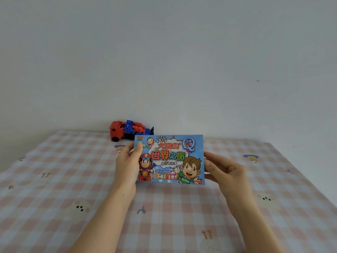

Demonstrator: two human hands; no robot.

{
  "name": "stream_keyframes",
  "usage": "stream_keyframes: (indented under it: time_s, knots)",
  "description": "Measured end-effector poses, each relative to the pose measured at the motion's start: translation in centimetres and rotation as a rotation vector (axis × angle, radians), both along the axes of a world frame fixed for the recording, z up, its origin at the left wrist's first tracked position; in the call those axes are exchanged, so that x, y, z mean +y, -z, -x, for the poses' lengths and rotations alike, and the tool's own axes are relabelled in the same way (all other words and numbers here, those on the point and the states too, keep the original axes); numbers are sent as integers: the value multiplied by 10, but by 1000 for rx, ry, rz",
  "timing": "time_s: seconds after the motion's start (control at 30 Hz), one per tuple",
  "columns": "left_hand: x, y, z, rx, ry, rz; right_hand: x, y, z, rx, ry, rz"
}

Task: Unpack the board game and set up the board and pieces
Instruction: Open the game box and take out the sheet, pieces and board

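The board game box [169, 159] is flat, blue, and printed with cartoon children and Chinese lettering. It is closed, upright, cover facing the camera.

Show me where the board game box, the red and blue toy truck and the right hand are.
board game box [169, 159]: head view, middle of printed front.
red and blue toy truck [130, 130]: head view, middle of its body.
right hand [226, 172]: head view, middle of the hand.

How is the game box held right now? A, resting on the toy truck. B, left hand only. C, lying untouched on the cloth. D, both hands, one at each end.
D: the left hand and right hand each grip one end of the game box.
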State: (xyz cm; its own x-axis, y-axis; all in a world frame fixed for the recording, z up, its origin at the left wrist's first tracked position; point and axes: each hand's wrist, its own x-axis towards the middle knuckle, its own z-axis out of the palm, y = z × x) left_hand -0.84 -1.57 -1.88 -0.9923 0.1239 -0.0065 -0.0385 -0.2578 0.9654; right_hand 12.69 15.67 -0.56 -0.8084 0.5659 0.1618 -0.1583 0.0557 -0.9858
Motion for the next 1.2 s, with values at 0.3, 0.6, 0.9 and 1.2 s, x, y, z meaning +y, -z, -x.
stream_keyframes:
  time_s: [0.3, 0.6, 0.9, 1.2]
  knots:
    - [-1, -1, -1, -2, 4, 8, -6, 4, 1, 28, 80, -131]
    - [-1, -1, -2, 104, -10, 98, -4, 6, 2, -35, 82, -173]
    - [-4, -1, -2, 218, -3, 203, -2, -1, -5, -75, -156, -89]
    - [-4, -1, 0, 212, -13, 204, -7, 9, 3, -115, -37, -246]
